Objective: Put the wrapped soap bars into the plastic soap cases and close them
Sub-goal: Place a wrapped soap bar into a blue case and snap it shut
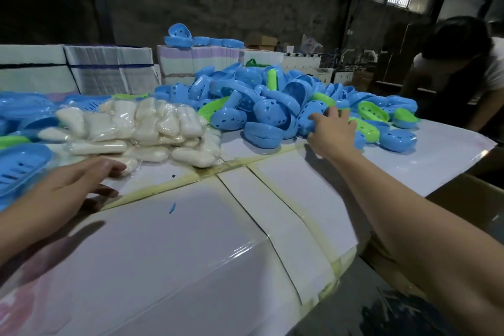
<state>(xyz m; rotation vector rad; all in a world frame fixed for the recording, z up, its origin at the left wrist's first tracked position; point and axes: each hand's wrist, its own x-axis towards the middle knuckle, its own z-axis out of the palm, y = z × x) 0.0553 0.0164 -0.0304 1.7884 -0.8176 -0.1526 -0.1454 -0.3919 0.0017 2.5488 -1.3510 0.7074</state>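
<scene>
A heap of white soap bars in clear wrap (141, 128) lies on the white table (174, 248), left of centre. Behind and to the right sprawls a big pile of blue and green plastic soap case halves (272, 101). My left hand (73, 183) hovers low over the table with relaxed fingers, its fingertips at the nearest wrapped bar (130, 166). My right hand (331, 131) reaches into the front of the case pile with spread fingers and touches a blue perforated case half (306, 117); I cannot tell whether it grips it.
Blue case trays (20, 169) lie at the left edge. White bound stacks (109, 68) stand at the back, with more blue cases on top. Another person (461, 73) bends over the table's far right. Yellowed tape seams cross the tabletop, and a small blue scrap (172, 208) lies there.
</scene>
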